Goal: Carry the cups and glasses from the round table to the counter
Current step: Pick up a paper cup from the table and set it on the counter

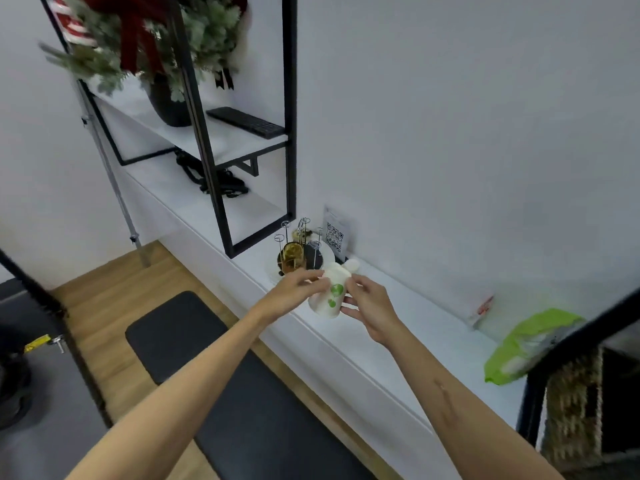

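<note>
the carry is at its far end: both hands hold a white paper cup (327, 295) with a green print just above the front edge of the white worktop (398, 327), so by my reading this is the set-down step for this cup. a second pale shape juts up behind its top, perhaps another cup nested or held with it; i cannot tell which.

the left hand (294, 289) reaches in from the left, its fingers (311, 276) curled loosely around the upper part of the cup, touching it near the rim. the right hand (367, 306) cradles the other side, fingers half closed against the cup's wall and base. the cup is tilted, its base toward the camera, not yet resting on anything.

just behind it, toward the wall, stands a wire glass rack (299, 247) with an amber glass (291, 255) on it, and a qr-code card (335, 235) leans on the wall.

the next move calls for righting the cup, lowering it onto bare worktop clear of the rack, then letting go.
</note>
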